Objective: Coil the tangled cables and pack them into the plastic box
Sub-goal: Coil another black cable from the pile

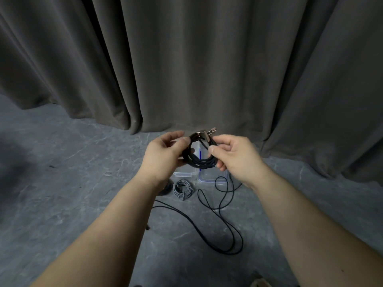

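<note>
While both hands' fingers grip the black coil (200,157), grey coil (183,188) and loose black cable (219,222) on floor (72,193) below.

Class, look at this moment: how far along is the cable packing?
Done: a grey cable lies coiled on the floor, not yet boxed. In hand: the left hand and right hand hold a coiled dark cable. Left: a loose black cable sprawls uncoiled before the plastic box.

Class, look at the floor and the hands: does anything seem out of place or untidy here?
Yes. One black cable sprawls in loose loops over the floor, uncoiled, unlike the grey coil beside it and the dark coil held in both hands.
</note>
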Action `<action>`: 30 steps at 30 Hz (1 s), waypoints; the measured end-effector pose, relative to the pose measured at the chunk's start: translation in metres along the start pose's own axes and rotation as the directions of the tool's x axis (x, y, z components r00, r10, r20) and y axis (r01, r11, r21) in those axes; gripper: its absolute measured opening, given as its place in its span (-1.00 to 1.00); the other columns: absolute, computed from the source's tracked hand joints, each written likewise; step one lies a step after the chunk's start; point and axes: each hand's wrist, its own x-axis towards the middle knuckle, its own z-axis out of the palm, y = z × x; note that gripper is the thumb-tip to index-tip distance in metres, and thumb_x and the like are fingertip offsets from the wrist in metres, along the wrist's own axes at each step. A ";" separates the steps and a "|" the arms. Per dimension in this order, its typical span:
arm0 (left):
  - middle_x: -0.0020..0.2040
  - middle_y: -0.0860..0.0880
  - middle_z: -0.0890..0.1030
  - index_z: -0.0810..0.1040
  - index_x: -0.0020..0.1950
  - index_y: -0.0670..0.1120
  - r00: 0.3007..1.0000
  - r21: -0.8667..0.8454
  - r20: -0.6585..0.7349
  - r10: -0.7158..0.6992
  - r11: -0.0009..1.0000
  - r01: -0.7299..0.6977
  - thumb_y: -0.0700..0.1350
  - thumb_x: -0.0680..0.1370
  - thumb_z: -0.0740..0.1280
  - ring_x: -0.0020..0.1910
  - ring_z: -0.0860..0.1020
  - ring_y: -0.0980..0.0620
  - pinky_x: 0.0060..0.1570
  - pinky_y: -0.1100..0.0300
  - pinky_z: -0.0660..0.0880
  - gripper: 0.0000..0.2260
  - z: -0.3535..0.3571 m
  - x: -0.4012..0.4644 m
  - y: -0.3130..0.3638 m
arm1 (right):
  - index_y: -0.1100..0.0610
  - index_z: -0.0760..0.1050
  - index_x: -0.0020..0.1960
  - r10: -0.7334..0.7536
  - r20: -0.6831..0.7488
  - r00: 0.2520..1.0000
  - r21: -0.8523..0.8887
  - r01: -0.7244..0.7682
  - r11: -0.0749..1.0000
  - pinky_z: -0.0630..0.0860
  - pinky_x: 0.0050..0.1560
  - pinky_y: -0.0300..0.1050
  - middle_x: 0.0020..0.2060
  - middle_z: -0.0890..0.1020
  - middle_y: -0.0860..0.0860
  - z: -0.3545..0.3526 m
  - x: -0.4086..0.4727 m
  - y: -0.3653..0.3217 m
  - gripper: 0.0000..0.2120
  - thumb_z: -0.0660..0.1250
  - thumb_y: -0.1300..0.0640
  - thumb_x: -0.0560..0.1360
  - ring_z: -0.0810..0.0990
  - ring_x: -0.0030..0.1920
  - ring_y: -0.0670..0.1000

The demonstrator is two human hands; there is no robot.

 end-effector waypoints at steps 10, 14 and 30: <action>-0.22 -0.02 0.54 0.47 0.35 -0.04 0.988 0.171 0.148 0.035 0.983 -0.061 -0.34 0.50 0.39 -0.23 0.60 0.10 -0.20 0.29 0.57 -0.54 -0.003 0.003 -0.012 | 0.00 0.42 0.18 -0.026 -0.091 0.995 -0.046 0.022 0.999 0.42 -0.43 -0.30 -0.24 0.64 0.00 -0.002 0.005 0.004 -0.78 0.28 0.20 0.57 0.47 -0.53 -0.14; -0.19 -0.08 0.52 0.51 0.31 -0.02 0.992 0.108 0.069 0.108 0.988 -0.115 -0.33 0.49 0.42 -0.20 0.56 0.03 -0.17 0.29 0.57 -0.57 -0.002 0.007 -0.016 | 0.02 0.47 0.14 -0.003 -0.048 0.999 0.109 0.008 0.994 0.49 -0.34 -0.26 -0.21 0.65 0.00 -0.002 0.005 0.007 -0.74 0.35 0.28 0.52 0.53 -0.40 -0.11; -0.08 -0.13 0.61 0.46 0.36 -0.01 0.989 0.081 0.025 -0.145 0.986 0.142 -0.30 0.57 0.31 -0.26 0.61 0.13 -0.16 0.23 0.50 -0.61 -0.036 0.062 -0.075 | 0.21 0.53 0.19 0.288 -0.067 0.955 0.270 -0.261 0.927 0.53 -0.27 -0.29 -0.08 0.63 0.06 0.048 0.060 0.076 -0.72 0.33 0.38 0.50 0.58 -0.25 -0.06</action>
